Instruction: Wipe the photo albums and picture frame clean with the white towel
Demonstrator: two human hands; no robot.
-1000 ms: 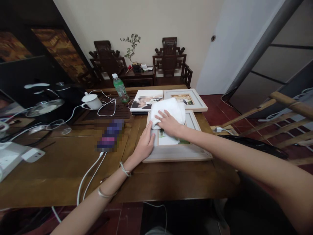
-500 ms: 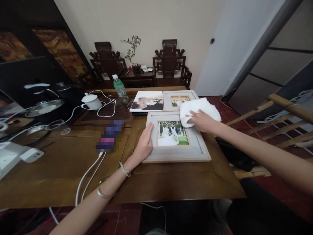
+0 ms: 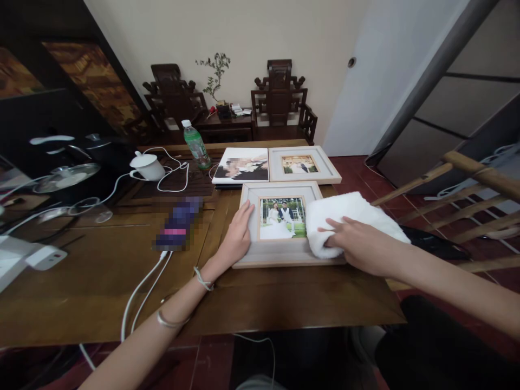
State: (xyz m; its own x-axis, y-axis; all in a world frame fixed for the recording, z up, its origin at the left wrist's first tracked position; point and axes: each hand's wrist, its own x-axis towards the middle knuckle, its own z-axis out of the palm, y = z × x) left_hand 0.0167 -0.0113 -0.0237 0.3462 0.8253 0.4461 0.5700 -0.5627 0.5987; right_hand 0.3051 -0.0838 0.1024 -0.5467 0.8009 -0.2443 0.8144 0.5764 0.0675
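Note:
A pale wooden picture frame (image 3: pixel 280 250) lies face up near the table's front edge, with a photo of two people in wedding clothes inside it. My left hand (image 3: pixel 238 233) holds its left side, fingers close together along the border. A folded white towel (image 3: pixel 353 216) is bunched in my right hand (image 3: pixel 357 244), pressed on the frame's right border and hanging past it. That towel hides the frame's right side. Behind lie a second pale picture frame (image 3: pixel 331 172) and a stack topped by a white-edged photo (image 3: pixel 244 154).
On the table's left are a phone (image 3: pixel 179 222) with a white cable, a lidded white cup (image 3: pixel 147 167), a green-labelled bottle (image 3: pixel 197 146), a pot (image 3: pixel 75 179) and a white power strip (image 3: pixel 16 262). A wooden chair (image 3: pixel 479 173) stands at the right.
My right hand has drawn the towel toward me and to the right, down the frame's right border, uncovering the second frame behind. My left hand stays on the frame's left side.

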